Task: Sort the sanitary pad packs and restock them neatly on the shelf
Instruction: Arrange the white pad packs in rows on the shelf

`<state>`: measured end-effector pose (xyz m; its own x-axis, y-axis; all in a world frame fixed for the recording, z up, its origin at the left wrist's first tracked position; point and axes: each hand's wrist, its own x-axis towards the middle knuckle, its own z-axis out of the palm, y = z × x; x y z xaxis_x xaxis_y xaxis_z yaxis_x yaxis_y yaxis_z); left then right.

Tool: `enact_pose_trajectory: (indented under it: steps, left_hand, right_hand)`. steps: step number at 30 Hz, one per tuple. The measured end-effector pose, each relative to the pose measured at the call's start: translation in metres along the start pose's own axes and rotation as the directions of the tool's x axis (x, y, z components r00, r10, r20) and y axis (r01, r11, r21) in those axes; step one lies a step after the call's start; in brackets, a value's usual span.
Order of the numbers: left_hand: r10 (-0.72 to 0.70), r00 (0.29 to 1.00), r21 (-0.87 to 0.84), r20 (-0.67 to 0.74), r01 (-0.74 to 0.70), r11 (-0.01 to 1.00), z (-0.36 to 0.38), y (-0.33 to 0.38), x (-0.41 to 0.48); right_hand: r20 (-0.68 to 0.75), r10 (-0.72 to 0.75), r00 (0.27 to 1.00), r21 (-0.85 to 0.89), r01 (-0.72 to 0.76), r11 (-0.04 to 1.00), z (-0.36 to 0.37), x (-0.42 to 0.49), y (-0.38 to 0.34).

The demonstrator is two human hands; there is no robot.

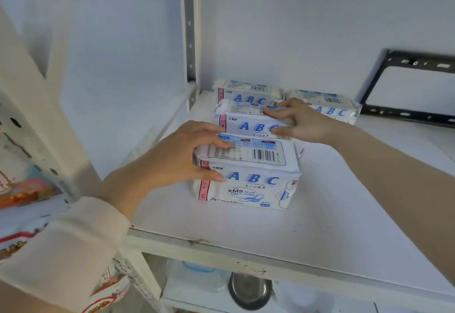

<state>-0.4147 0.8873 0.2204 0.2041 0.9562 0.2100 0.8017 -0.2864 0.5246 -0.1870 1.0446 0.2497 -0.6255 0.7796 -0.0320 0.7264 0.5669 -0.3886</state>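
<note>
Three white and blue "ABC" sanitary pad packs stand in a row, front to back, on the white shelf (332, 201). My left hand (182, 157) grips the left end of the front pack (256, 172), fingers over its top and thumb on its front face. The middle pack (246, 123) is held at its right end by my right hand (300, 120), fingers on top and thumb on the front. Behind it stands the back pack (246, 93). Another pack (330, 108) lies to the right, near the wall.
A perforated shelf upright (189, 29) rises at the back left. A black metal bracket (406, 91) is fixed to the wall at the right. Below the shelf sit a metal bowl (250, 290) and a clear plastic container (197, 275). Snack packets (22, 189) lie on the left shelf.
</note>
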Motion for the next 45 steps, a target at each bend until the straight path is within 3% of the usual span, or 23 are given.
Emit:
enact_pose_trajectory:
  steps: [9, 22, 31, 36, 45]
  left_hand:
    - [-0.032, 0.999, 0.058, 0.017, 0.031, 0.998, -0.002, -0.005, 0.019]
    - [-0.061, 0.998, 0.095, -0.003, 0.061, 0.994, -0.004, -0.012, 0.037]
    - [-0.067, 0.997, 0.097, -0.027, 0.07, 0.993, -0.004, -0.017, 0.045]
    - [-0.072, 0.997, 0.101, -0.024, 0.074, 0.992, -0.006, -0.018, 0.047]
    - [-0.108, 0.994, 0.095, -0.004, 0.108, 0.99, -0.005, -0.01, 0.043]
  right_hand:
    - [0.026, 0.029, 0.999, 0.192, -0.034, 0.981, -0.002, 0.02, -0.001]
    - [-0.021, -0.001, 1.0, 0.164, 0.005, 0.986, -0.002, 0.033, 0.006]
    - [-0.082, 0.085, 0.993, 0.412, -0.044, 0.91, 0.001, 0.042, 0.006]
    - [-0.067, -0.027, 0.997, 0.206, 0.041, 0.978, 0.002, 0.039, 0.009]
    - [-0.124, -0.002, 0.992, 0.083, 0.013, 0.996, 0.008, 0.03, 0.002]
